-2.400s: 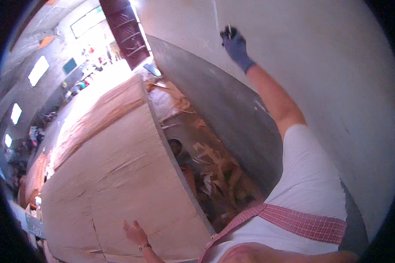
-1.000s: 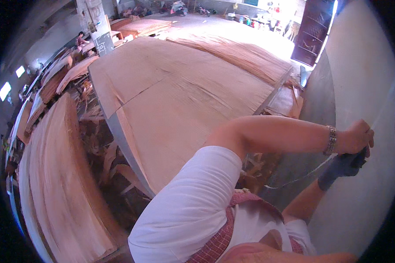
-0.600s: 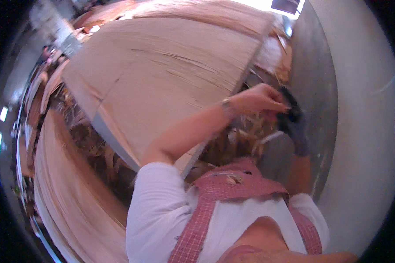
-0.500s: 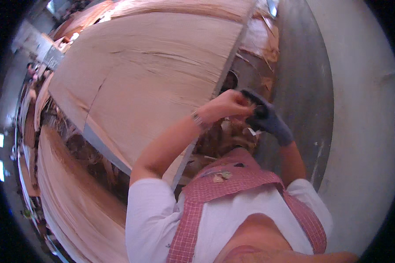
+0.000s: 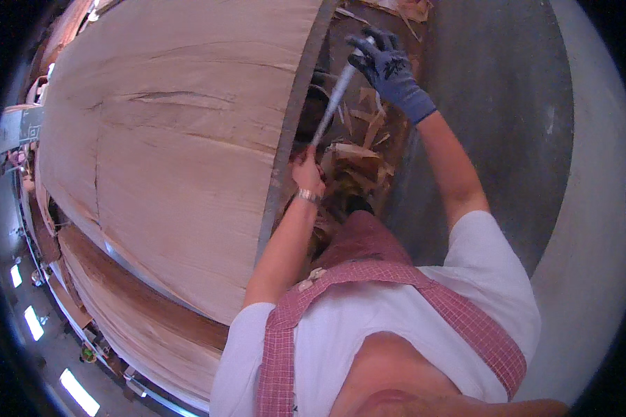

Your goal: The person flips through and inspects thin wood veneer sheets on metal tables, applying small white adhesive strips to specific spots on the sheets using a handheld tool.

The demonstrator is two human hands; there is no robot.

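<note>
A narrow whitish strip runs straight and slanting between my two hands; I cannot tell whether it is tape or something stiffer. My left hand, bare with a metal band at the wrist, is closed round its lower end, close beside the table-high stack's right edge. At the upper end, farther out and to the right, my right hand in a grey glove grips the strip, some fingers spread. To the left lies the stack of large thin wood sheets, its top sheet wrinkled and cracked.
Torn veneer scraps litter the floor in the gap right of the stack. Another wood sheet pile lies at the lower left. A dark grey floor strip runs along the right, beside a paler surface.
My hands, together half a second ago, are now far apart with the strip stretched between them. The left moved down and left, the right up and slightly left. My view has shifted too.
</note>
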